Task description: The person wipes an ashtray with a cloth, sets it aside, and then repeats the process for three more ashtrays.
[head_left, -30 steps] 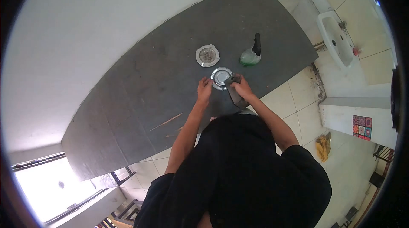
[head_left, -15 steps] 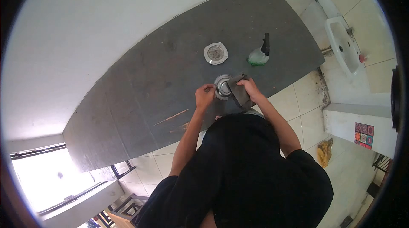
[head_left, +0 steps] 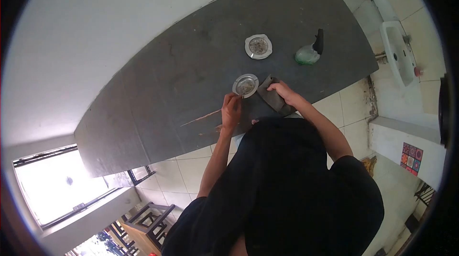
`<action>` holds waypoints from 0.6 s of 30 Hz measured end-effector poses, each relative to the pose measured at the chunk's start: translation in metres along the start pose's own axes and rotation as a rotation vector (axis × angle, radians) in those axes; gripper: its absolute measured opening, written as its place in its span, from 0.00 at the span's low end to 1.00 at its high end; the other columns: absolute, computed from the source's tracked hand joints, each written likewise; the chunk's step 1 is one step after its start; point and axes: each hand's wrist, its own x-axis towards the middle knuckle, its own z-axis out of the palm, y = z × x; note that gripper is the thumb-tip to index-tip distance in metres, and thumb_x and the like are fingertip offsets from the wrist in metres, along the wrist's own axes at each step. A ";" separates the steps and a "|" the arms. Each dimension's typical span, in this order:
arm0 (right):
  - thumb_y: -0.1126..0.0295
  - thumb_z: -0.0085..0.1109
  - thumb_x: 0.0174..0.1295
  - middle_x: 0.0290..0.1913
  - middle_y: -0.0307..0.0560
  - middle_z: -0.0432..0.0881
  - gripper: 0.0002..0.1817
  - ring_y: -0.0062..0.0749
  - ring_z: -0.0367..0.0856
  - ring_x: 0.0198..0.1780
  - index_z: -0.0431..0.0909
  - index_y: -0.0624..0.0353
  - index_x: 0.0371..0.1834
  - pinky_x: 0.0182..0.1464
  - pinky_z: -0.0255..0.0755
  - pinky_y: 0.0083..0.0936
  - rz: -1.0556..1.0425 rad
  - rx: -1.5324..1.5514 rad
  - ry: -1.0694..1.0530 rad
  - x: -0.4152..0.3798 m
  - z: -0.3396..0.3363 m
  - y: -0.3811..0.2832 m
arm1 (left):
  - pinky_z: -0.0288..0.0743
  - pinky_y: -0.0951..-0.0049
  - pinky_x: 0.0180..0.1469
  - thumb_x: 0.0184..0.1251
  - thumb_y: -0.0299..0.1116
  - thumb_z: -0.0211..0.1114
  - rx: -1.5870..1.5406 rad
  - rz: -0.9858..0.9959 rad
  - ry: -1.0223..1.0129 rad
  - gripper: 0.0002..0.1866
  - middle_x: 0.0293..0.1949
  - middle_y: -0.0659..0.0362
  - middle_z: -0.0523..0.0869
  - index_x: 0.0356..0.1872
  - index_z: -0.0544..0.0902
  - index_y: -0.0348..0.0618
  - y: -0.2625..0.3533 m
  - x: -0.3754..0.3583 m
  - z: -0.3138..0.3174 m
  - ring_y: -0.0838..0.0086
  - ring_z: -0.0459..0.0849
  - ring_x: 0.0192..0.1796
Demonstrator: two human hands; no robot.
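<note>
A round metal ashtray (head_left: pixel 245 76) with a dull, speckled inside is in front of me, near the table's front edge. My left hand (head_left: pixel 231 106) has its fingers pinched at the near rim of this ashtray. Just to the right, my right hand (head_left: pixel 283 93) grips a dark grey cloth (head_left: pixel 273 101), which hangs in folds beside the ashtray. Farther back stands a second ashtray (head_left: pixel 258 56), pale-rimmed with a speckled inside. A spray bottle (head_left: pixel 306 55) with green liquid and a black trigger head is to its right.
The dark grey table (head_left: pixel 158 93) has scraped, bare streaks (head_left: pixel 203 118) left of my left hand. A white washbasin (head_left: pixel 400 55) hangs on the wall at the right. Wooden stools (head_left: pixel 150 225) stand at the lower left. Pale tiles cover the floor.
The cloth has come away from the ashtray to its right, with my right hand still holding it. The ashtray's speckled inside now faces me instead of shiny metal. The whole view has shifted slightly.
</note>
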 end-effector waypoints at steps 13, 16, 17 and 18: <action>0.59 0.67 0.66 0.61 0.64 0.85 0.30 0.53 0.85 0.65 0.78 0.73 0.64 0.65 0.77 0.40 -0.186 -0.564 0.372 0.036 0.026 -0.051 | 0.77 0.50 0.68 0.61 0.32 0.82 0.207 -0.002 -0.049 0.27 0.66 0.49 0.81 0.62 0.85 0.44 -0.020 -0.019 -0.009 0.50 0.81 0.69; 0.65 0.69 0.65 0.64 0.65 0.86 0.26 0.62 0.84 0.64 0.83 0.66 0.64 0.71 0.77 0.46 -0.504 -0.614 0.269 0.055 0.055 -0.061 | 0.67 0.45 0.78 0.57 0.42 0.86 0.255 -0.025 -0.041 0.39 0.73 0.46 0.78 0.70 0.79 0.43 -0.010 -0.009 -0.011 0.46 0.74 0.77; 0.65 0.69 0.65 0.64 0.65 0.86 0.26 0.62 0.84 0.64 0.83 0.66 0.64 0.71 0.77 0.46 -0.505 -0.620 0.263 0.061 0.065 -0.062 | 0.63 0.43 0.80 0.57 0.45 0.86 0.262 -0.035 -0.051 0.44 0.75 0.46 0.77 0.73 0.76 0.43 -0.003 -0.002 -0.013 0.46 0.72 0.80; 0.69 0.69 0.63 0.65 0.61 0.85 0.24 0.60 0.83 0.66 0.84 0.63 0.64 0.71 0.77 0.45 -0.655 -0.726 0.214 0.067 0.076 -0.061 | 0.63 0.43 0.80 0.57 0.45 0.86 0.263 -0.042 -0.045 0.44 0.75 0.46 0.77 0.73 0.76 0.43 -0.005 -0.001 -0.010 0.46 0.72 0.80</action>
